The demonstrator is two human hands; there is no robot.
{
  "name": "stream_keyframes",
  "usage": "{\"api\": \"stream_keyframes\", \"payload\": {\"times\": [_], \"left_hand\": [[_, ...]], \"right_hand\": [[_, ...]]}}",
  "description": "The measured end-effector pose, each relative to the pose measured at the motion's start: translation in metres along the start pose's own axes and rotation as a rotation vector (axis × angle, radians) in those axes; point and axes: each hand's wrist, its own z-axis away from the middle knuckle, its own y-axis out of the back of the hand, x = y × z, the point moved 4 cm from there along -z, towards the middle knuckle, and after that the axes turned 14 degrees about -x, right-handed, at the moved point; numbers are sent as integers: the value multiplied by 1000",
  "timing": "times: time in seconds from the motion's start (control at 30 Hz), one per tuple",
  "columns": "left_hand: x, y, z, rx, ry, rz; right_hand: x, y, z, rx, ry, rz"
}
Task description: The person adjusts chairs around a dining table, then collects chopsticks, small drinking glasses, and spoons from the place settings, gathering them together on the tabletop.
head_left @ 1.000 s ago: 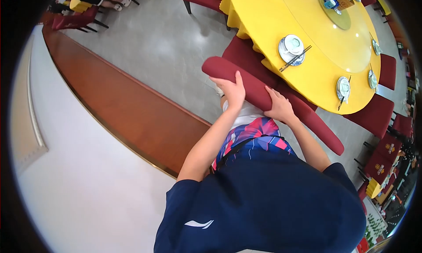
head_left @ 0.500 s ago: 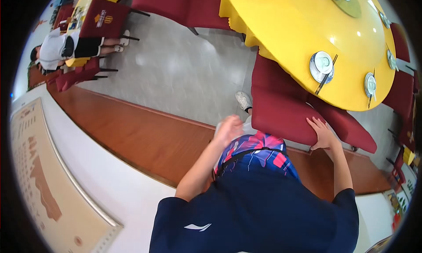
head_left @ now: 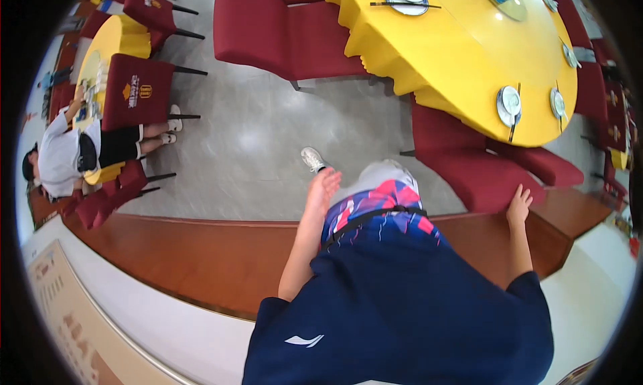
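My left hand (head_left: 323,188) hangs in the air by my left hip, its fingers loosely extended and holding nothing. On the other side, my right hand (head_left: 518,207) has its fingers spread at the top edge of a dark red upholstered chair (head_left: 479,192). Whether the fingertips still touch the chair I cannot tell. That chair stands at a round table with a yellow tablecloth (head_left: 382,43). My white shoe (head_left: 312,159) shows on the grey floor ahead of my left hand.
Plates with bowls and chopsticks, one place setting (head_left: 510,102) near the edge, lie on the table. Another red chair (head_left: 281,37) stands ahead. At the left, a person in a white shirt (head_left: 63,140) is at another yellow table (head_left: 137,37). A brown wooden strip (head_left: 201,251) borders the wall behind me.
My body has moved left along the table. My right hand has slid from lying on the chair back to its outer edge. My left hand has swung forward with its fingers opened out.
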Motion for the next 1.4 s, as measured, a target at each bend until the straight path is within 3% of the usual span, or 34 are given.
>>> {"api": "stream_keyframes", "payload": {"times": [0.13,0.27,0.33,0.43,0.47,0.5,0.57,0.63,0.77,0.87,0.93,1.1,1.2,1.3,1.4], "left_hand": [[105,106,17,67,-246,49],[215,166,31,133,-244,168],[275,173,30,115,-265,247],[352,181,7,42,-310,193],[377,181,-9,0,-299,166],[403,180,-24,-43,-290,135],[458,162,-47,-60,-294,20],[513,137,-64,-68,-290,-114],[624,78,-86,-71,-339,-473],[695,52,-116,-123,-330,-626],[732,26,-133,-87,-377,-728],[763,-16,-244,-154,-340,-915],[767,-35,-282,-160,-314,-1063],[779,-45,-302,-56,-290,-835],[786,-38,-326,-221,-147,-810]], "right_hand": [[-84,19,46,-104,-116,-90],[-159,64,85,-294,109,-110],[-224,100,102,-290,342,-431],[-358,177,136,-110,746,-681],[-405,200,147,-104,825,-729],[-449,245,172,-235,805,-763],[-538,283,187,-64,991,-906],[-607,351,215,-205,943,-1078],[-705,464,236,-235,916,-1443],[-739,528,247,-216,815,-1445],[-749,548,251,-338,608,-1234],[-772,578,248,27,473,-1062],[-784,599,246,113,370,-1011],[-792,619,247,98,158,-1041],[-803,630,247,69,-26,-1035]]}}
